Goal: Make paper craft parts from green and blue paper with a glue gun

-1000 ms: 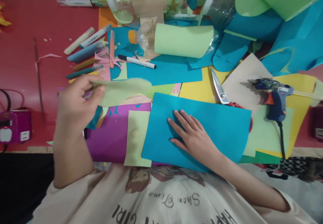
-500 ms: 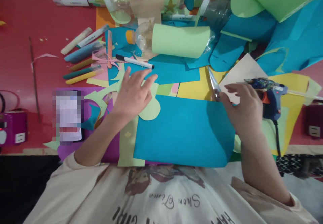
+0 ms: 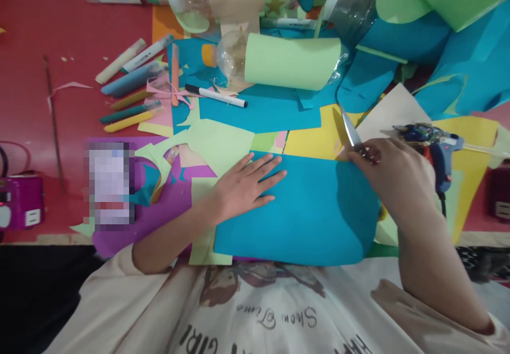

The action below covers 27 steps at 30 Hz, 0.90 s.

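Observation:
A blue sheet of paper (image 3: 311, 210) lies in front of me on a layer of coloured papers. My left hand (image 3: 247, 184) rests flat on its left edge with the fingers stretched out. At the sheet's upper right corner, my right hand (image 3: 394, 181) is closed around the handles of a pair of scissors (image 3: 349, 129), whose metal blades stick out past the fingers and point away from me. A light green cut-out (image 3: 219, 144) lies just beyond my left hand.
A blue hot glue gun (image 3: 434, 149) lies right of the scissors, its cord trailing toward me. A white marker (image 3: 217, 96), several pens (image 3: 131, 91) and a plastic bottle wrapped in light green paper (image 3: 287, 64) lie farther back. A purple box (image 3: 22, 202) stands at the left edge.
My left hand has let go of the light green cut-out and moved right onto the blue sheet. My right hand left the sheet, reached the scissors and closed on them.

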Available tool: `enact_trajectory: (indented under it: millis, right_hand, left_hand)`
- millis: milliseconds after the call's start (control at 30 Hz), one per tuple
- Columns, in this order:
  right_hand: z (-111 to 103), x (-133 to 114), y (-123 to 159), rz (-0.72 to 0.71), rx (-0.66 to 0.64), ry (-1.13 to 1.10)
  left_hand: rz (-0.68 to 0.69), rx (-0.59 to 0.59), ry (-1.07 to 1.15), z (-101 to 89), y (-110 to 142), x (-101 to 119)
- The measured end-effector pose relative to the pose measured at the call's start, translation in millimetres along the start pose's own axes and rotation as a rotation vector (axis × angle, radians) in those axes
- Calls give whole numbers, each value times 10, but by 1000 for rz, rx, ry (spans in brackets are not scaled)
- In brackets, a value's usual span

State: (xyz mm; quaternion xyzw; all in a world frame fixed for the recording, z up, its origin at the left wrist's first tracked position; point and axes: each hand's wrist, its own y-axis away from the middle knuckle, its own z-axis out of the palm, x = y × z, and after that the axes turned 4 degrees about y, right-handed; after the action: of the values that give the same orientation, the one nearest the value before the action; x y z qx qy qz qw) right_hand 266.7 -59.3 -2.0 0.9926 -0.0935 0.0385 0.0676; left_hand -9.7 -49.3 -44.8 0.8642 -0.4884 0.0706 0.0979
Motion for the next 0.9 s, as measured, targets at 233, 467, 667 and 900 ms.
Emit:
enact_trajectory:
  millis: [233,467,667,900]
  right_hand:
    - [71,-54,206,-414,366,-66]
    - [261,-520,550,-845,223,-229]
    - [290,-466,588,-812,148,-178]
    - [289,-458,572,-817,123,-216]
  left_hand:
    - [-32,119,160,-58,3,-14]
    - [-496,306,260,-146,257,-385]
    - [-476,270,162,-187,481,-406]
    - [-192,64,24,-220,346,-159]
